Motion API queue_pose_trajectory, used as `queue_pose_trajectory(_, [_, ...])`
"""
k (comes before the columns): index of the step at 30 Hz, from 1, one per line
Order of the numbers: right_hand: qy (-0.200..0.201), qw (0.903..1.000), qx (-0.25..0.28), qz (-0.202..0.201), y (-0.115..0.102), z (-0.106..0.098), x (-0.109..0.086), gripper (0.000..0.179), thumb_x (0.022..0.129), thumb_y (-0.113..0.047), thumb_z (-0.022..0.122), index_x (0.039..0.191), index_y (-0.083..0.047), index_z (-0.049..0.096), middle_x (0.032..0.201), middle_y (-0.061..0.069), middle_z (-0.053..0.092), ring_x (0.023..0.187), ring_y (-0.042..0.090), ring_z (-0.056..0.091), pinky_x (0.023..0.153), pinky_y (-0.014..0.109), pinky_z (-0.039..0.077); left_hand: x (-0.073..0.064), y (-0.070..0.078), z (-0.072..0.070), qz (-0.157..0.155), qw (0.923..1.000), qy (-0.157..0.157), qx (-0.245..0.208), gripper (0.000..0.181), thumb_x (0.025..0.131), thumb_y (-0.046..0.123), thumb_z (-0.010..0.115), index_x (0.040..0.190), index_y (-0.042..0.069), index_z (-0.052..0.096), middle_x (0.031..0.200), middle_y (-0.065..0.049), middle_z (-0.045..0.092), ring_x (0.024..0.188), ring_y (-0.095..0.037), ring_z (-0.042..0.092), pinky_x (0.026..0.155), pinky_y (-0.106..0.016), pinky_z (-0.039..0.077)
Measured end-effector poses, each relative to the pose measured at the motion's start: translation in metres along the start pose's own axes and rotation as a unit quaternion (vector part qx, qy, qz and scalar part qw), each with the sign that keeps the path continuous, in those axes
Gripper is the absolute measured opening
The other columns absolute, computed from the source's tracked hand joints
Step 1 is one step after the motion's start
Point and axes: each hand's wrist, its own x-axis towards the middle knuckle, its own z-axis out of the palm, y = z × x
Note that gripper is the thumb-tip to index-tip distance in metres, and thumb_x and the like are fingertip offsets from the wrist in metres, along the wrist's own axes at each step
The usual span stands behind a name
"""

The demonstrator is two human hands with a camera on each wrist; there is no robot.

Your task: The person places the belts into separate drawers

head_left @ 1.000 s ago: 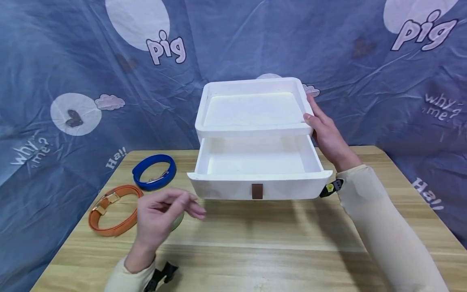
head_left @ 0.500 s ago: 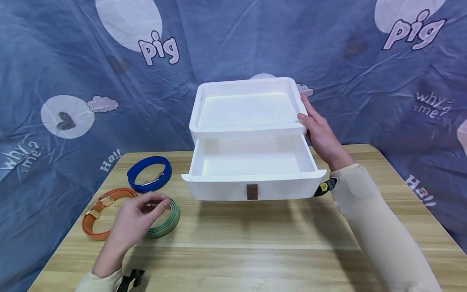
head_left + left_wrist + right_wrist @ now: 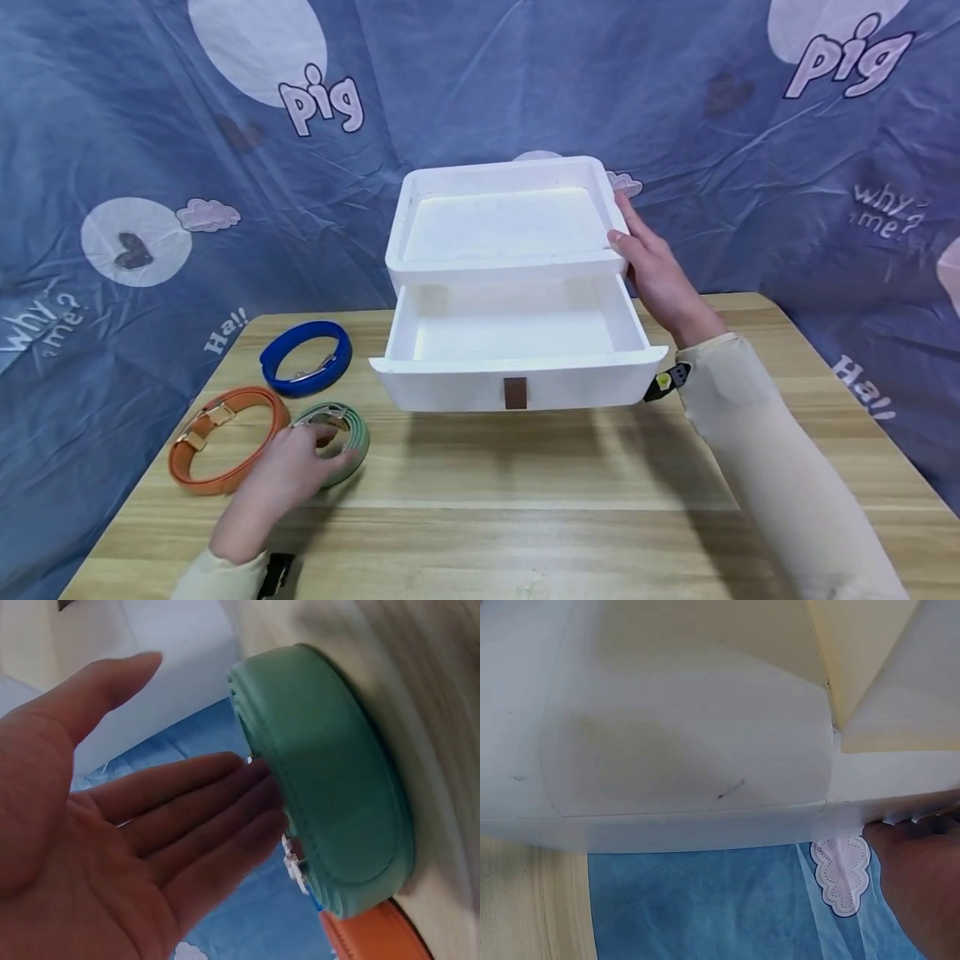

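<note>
Fingers [image 3: 169,784] of your left hand [image 3: 288,467] lie nearly straight and loosely together, the thumb spread well away from them, with nothing in hold. Their tips point down at the coiled green belt [image 3: 358,442] on the table [image 3: 525,542], just beyond your palm. The coil is close to round, so it offers no real long axis; what counts, I judge, is bringing its wall between your thumb and fingers. Your left hand is by far the nearer one, since your right hand [image 3: 660,279] grips the right side of the white drawer unit [image 3: 506,268], thumb over its upper rim. Left of the green coil lies an orange belt [image 3: 225,485], with a blue belt [image 3: 347,354] behind; the pulled-out drawer [image 3: 442,390] faces you to the right. From the head you cannot judge the thumb's clearance, but the left wrist view shows it apart from the strap, fingertips hidden behind the coil's edge; whether they touch it, I cannot tell. Only the right wrist view shows a small dark scuff [image 3: 731,789] on the unit's white surface.
</note>
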Motion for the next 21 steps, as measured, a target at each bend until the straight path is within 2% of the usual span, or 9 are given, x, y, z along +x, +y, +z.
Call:
queue_pose_trajectory(2, [0.0,1.0,-0.001,0.0,0.0,0.001,0.0,0.061,0.106,-0.031,0.043,0.158,-0.031,0.011,0.163,-0.009,0.008,0.142,0.026,0.025,0.112,0.039,0.037,0.001,-0.002,0.004,0.003,0.9999,-0.002,0.012,0.026,0.086,0.031,0.076,0.078,0.009,0.064,0.066,-0.002,0.052,0.059,-0.015,0.044,0.05,-0.029,0.037])
queue_pose_trajectory(4, [0.0,1.0,-0.001,0.0,0.0,0.001,0.0,0.061,0.106,-0.031,0.043,0.158,-0.031,0.011,0.163,-0.009,0.008,0.141,0.026,0.026,0.109,0.033,0.04,0.002,-0.004,0.009,0.008,0.9996,-0.001,0.025,0.028,0.084,0.029,0.078,0.074,0.01,0.06,0.061,0.002,0.043,0.057,-0.015,0.042,0.049,-0.028,0.033])
queue_pose_trajectory(6, [0.0,1.0,0.0,0.0,0.0,0.002,0.0,0.061,0.106,-0.03,0.043,0.158,-0.031,0.011,0.163,-0.009,0.008,0.141,0.026,0.026,0.107,0.028,0.042,0.004,-0.005,0.013,0.008,0.9991,-0.003,0.042,0.026,0.083,0.029,0.079,0.082,0.006,0.067,0.066,0.001,0.051,0.062,-0.017,0.046,0.051,-0.032,0.039])
queue_pose_trajectory(9, [0.002,1.0,0.001,0.0,0.001,0.002,0.0,0.061,0.106,-0.03,0.043,0.158,-0.031,0.012,0.163,-0.009,0.009,0.141,0.025,0.026,0.103,0.023,0.044,0.005,-0.006,0.015,0.006,0.9982,-0.007,0.06,0.037,0.081,0.03,0.082,0.099,-0.001,0.072,0.084,-0.006,0.066,0.076,-0.021,0.059,0.063,-0.041,0.053])
queue_pose_trajectory(12, [0.005,1.0,0.001,0.0,0.001,0.002,0.0,0.06,0.106,-0.03,0.043,0.158,-0.032,0.012,0.163,-0.009,0.009,0.14,0.025,0.027,0.101,0.021,0.045,0.005,-0.006,0.016,0.0,0.9979,-0.008,0.064,0.041,0.08,0.029,0.083,0.104,-0.002,0.072,0.096,-0.01,0.07,0.083,-0.023,0.062,0.069,-0.047,0.056])
queue_pose_trajectory(17, [0.005,1.0,0.0,0.0,0.001,0.002,0.001,0.061,0.106,-0.03,0.043,0.158,-0.032,0.011,0.163,-0.009,0.009,0.141,0.025,0.026,0.101,0.021,0.045,0.006,-0.005,0.018,-0.003,0.9986,-0.011,0.051,0.03,0.079,0.026,0.083,0.095,0.003,0.074,0.075,0.001,0.06,0.066,-0.016,0.05,0.054,-0.033,0.045])
queue_pose_trajectory(21, [0.004,1.0,0.0,0.001,0.001,0.003,0.001,0.061,0.106,-0.03,0.042,0.158,-0.032,0.011,0.163,-0.009,0.008,0.141,0.025,0.025,0.102,0.022,0.045,0.007,-0.006,0.02,-0.003,0.999,-0.008,0.043,0.022,0.079,0.023,0.083,0.088,0.005,0.072,0.068,0.003,0.053,0.061,-0.015,0.046,0.05,-0.03,0.039])
